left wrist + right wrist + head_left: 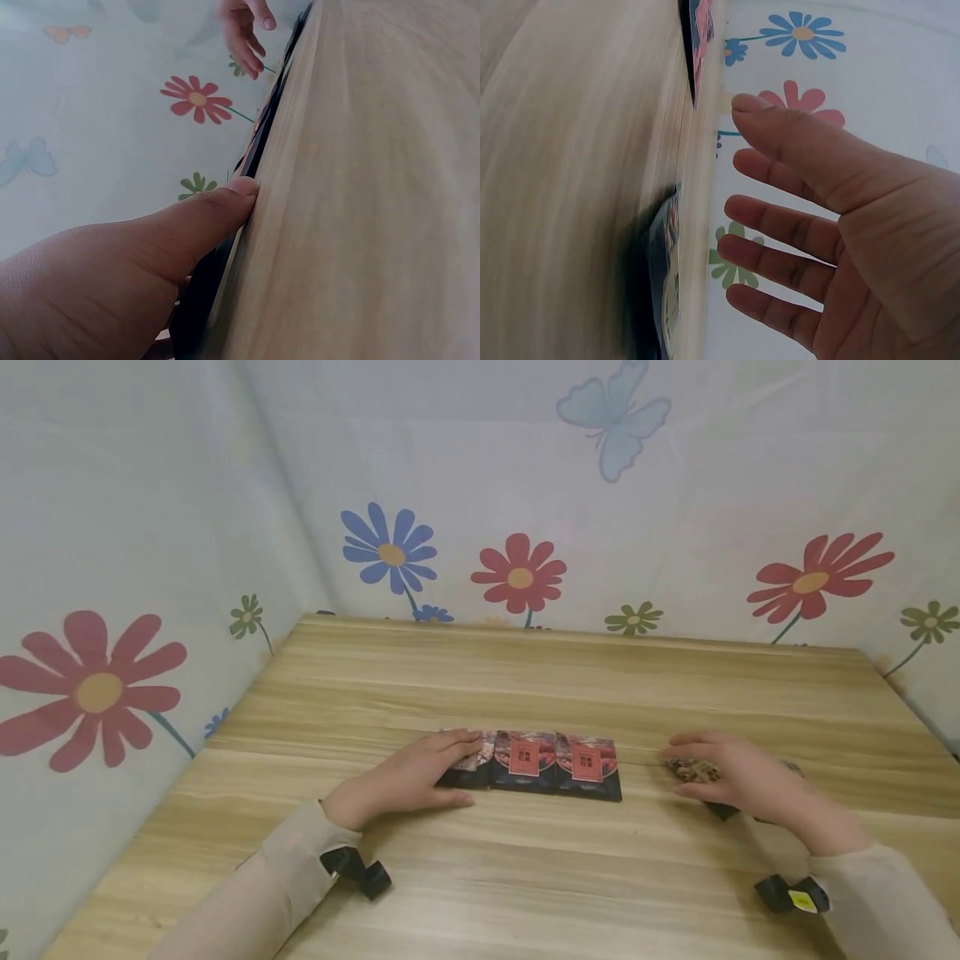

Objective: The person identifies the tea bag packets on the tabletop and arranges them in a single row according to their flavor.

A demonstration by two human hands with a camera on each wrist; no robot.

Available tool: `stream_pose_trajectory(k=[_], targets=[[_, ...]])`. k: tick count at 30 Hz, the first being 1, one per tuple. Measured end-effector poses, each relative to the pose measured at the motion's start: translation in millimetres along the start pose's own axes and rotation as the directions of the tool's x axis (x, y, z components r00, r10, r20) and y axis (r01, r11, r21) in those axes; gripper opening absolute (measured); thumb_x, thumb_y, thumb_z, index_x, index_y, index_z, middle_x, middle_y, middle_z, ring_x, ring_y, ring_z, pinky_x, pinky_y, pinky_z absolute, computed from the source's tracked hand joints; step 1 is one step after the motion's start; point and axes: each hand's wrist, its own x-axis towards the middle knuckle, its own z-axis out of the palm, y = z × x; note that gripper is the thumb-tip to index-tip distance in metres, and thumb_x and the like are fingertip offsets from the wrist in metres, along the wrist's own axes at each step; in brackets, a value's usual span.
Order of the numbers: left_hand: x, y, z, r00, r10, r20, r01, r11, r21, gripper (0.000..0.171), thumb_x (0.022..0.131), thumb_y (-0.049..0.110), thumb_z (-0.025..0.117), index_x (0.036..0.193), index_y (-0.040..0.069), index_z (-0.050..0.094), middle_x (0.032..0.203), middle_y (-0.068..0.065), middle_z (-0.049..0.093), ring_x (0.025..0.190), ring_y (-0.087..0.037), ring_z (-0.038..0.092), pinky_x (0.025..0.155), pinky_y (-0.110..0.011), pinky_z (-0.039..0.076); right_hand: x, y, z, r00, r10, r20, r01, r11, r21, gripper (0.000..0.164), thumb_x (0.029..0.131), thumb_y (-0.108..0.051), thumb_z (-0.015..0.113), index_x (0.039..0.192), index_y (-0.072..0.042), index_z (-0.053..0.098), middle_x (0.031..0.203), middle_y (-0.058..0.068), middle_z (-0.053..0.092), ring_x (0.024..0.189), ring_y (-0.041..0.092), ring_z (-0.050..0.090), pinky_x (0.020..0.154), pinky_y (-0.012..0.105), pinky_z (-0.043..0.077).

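Note:
My left hand rests at the left end of a row of flat packets. Its fingers lie over a dark packet with a pale picture, mostly hidden beneath them. In the left wrist view the thumb lies straight along the packet's near edge. Two red-labelled packets, one in the middle and one at the right, continue the row edge to edge. My right hand hovers over a separate dark packet with a food picture, partly covered by it. In the right wrist view its fingers are spread and hold nothing.
The packets lie on a wood-grain table. A white curtain with printed flowers and a butterfly hangs behind and at the left of it. Black wrist devices sit on the left wrist and the right wrist.

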Motion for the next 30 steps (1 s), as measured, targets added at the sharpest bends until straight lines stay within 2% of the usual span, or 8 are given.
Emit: stream_pose_trajectory(k=[17,30], targets=[[4.5,0.6,-2.8,1.000,-0.008,0.028,0.008,1.000,-0.003,0.081,0.087,0.054,0.063,0.148,0.008,0.036,0.155,-0.009,0.035,0.142,-0.030,0.034,0.118,-0.047,0.030,-24.6,28.5,-2.2,0.996,0.069,0.050,-0.070,0.997,0.021,0.055,0.082,-0.041,0.073,0.126,-0.009,0.064,0.134,0.020,0.056,0.118,0.044,0.055,0.088,0.057,0.051],[2.6,0.3,-5.6,1.000,-0.011,0.026,0.012,1.000,-0.022,0.080,0.087,0.051,0.064,0.147,0.007,0.038,0.154,-0.010,0.036,0.142,-0.030,0.035,0.118,-0.048,0.029,-18.9,28.7,1.7,0.997,0.054,0.047,-0.051,0.997,-0.059,0.046,0.083,-0.036,0.074,0.120,-0.011,0.068,0.128,0.018,0.062,0.114,0.045,0.057,0.089,0.060,0.049]])
